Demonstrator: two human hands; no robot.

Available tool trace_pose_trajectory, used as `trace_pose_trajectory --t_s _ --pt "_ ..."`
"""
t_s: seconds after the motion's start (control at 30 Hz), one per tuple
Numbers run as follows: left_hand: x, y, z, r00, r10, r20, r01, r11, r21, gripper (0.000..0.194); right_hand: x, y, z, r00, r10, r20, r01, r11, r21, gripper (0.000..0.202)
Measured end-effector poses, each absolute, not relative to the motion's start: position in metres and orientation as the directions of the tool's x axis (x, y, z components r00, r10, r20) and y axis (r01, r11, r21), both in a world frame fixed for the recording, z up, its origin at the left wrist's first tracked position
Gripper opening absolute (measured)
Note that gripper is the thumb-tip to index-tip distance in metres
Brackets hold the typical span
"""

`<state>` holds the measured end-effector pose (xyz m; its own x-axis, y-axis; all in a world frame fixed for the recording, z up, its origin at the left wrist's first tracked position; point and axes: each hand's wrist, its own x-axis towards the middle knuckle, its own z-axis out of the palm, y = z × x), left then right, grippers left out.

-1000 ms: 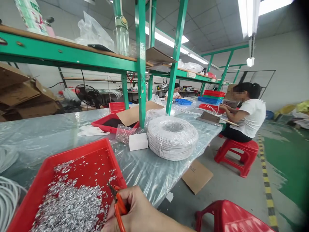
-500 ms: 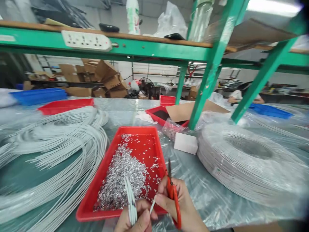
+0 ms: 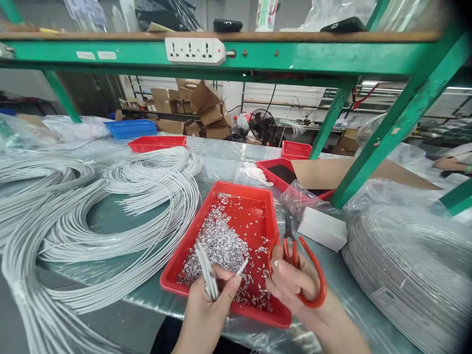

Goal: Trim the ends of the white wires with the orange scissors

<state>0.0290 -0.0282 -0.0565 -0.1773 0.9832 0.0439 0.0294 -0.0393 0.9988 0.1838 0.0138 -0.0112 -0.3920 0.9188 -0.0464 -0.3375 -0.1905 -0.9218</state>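
Observation:
Above the red tray, my left hand grips a small bunch of white wires. One wire end sticks out separately, pinched between thumb and finger. My right hand holds red-handled scissors around its fingers, blades pointing away from me. Its thumb and fingertip are close together with a tiny shiny bit between them, too small to name. Heaped small silvery metal pieces lie in the tray, mostly toward its left side, with others scattered at the right.
Coiled white wires spread over the left. At right are a plastic-wrapped wire coil and a small white box. A green shelf frame crosses overhead, its post standing right. Behind are red trays and cardboard.
My right hand has moved away from the wire in my left hand, to the right, with the scissors still in it. The view has turned rightward things out and shows more of the left side.

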Motion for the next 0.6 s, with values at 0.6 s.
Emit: trace_pose_trajectory --t_s 0.6 --pt "0.009 -0.031 -0.051 0.376 0.924 -0.064 -0.710 0.332 0.621 0.021 0.201 -0.013 -0.006 -0.186 0.971 0.152 0.076 0.168 -0.983 0.031"
